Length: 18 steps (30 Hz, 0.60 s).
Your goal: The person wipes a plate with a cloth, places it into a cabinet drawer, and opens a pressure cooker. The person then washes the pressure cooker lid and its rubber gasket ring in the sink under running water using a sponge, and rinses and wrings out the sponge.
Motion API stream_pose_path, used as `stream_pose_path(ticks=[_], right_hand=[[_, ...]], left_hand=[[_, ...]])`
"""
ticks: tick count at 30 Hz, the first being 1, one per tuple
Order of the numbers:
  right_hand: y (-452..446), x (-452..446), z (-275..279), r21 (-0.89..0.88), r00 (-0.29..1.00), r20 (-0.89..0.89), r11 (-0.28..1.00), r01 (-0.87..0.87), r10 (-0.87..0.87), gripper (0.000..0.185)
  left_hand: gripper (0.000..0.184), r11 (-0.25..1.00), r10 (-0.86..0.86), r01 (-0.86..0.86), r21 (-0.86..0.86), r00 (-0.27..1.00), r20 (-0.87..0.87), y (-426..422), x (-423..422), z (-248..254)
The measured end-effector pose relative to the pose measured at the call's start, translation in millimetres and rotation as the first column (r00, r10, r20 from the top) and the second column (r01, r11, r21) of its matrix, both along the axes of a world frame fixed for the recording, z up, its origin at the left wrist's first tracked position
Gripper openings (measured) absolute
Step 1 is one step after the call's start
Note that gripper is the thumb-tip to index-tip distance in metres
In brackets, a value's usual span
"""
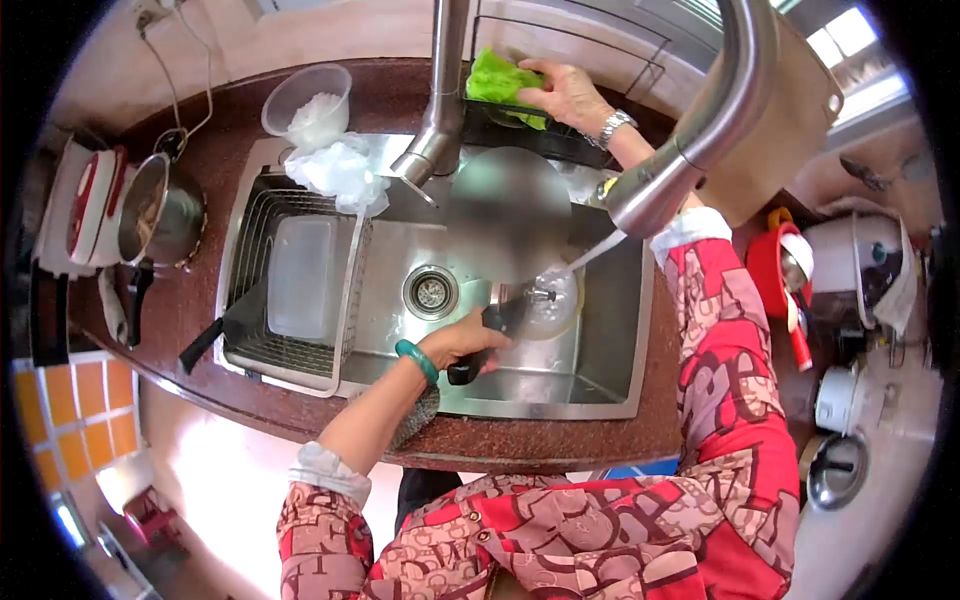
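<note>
My left hand (462,342), with a green bangle at its wrist, is closed round the black handle (480,366) of a pan. The pan's round dark body (510,215) is tilted up over the sink (500,385) and looks blurred. At the rack behind the sink, my right hand (568,96), wearing a metal watch, has its fingers on a bright green cloth (497,82). From the faucet (650,195) at the right, water runs down into the basin, where a clear round dish or lid (552,308) lies.
A wire basket (350,300) with a translucent container (303,275) and a black-handled knife (215,335) sits in the sink's left side. Behind it are a plastic bag (338,172) and a clear bowl (310,100). Pots (180,215) stand far left; a red basket (765,270) is right.
</note>
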State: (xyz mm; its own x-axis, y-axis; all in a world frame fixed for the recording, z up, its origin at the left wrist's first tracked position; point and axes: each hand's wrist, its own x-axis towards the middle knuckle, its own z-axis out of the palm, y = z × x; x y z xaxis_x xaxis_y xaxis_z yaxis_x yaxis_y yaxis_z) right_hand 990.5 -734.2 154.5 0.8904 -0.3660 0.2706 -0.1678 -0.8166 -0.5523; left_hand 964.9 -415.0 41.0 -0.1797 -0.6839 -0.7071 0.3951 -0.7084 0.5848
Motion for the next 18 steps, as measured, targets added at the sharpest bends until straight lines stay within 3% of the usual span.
stream_pose_path(ticks=[1,3,5,7,8,9,11,13,18], right_hand=[[-2.7,9.1,-5.0,0.004,1.0,0.004,1.0,-0.021,0.021,0.044],[-0.8,21.8,-8.2,-0.24,0.997,-0.07,0.971,0.004,-0.022,0.041],[3.6,29.3,-1.3,-0.23,0.972,-0.233,0.972,-0.049,-0.006,0.022],[-6.0,36.4,-13.6,-0.307,0.991,-0.133,0.95,-0.058,0.018,0.018],[-12.4,37.0,-22.0,-0.309,1.0,-0.014,0.951,0.016,-0.022,0.016],[-13.6,30.5,-23.2,-0.347,0.949,0.313,0.935,0.069,0.046,0.013],[-10.3,7.2,-5.5,-0.27,0.89,0.456,0.955,0.124,0.013,0.011],[3.4,-31.6,1.3,-0.177,0.905,0.425,0.979,0.101,-0.016,0.01],[36.4,-121.7,35.4,0.158,0.889,0.457,0.986,-0.044,-0.033,0.015]], left_hand=[[0.034,0.999,0.031,-0.031,0.033,0.999,-0.005,-0.1,-2.0,4.9],[0.039,0.996,0.073,-0.074,0.047,0.997,0.015,-1.4,-3.9,16.4],[0.054,0.998,0.04,-0.04,0.043,0.999,0.012,-4.2,-4.0,22.5],[0.055,0.999,0.01,-0.009,-0.031,0.999,0.038,-10.5,-7.7,19.1],[0.058,0.998,0.006,-0.002,-0.063,0.998,0.061,-13.6,-9.2,14.7],[0.058,0.999,-0.015,0.018,-0.028,0.991,0.134,-16.4,-10.4,11.1],[0.063,0.994,-0.035,0.054,-0.09,0.981,0.193,-24.5,-12.0,9.7],[0.078,0.988,-0.111,0.129,-0.08,0.973,0.204,-35.8,-11.5,40.0],[0.087,0.956,-0.27,0.287,-0.054,0.94,0.21,-71.2,-8.3,44.8]])
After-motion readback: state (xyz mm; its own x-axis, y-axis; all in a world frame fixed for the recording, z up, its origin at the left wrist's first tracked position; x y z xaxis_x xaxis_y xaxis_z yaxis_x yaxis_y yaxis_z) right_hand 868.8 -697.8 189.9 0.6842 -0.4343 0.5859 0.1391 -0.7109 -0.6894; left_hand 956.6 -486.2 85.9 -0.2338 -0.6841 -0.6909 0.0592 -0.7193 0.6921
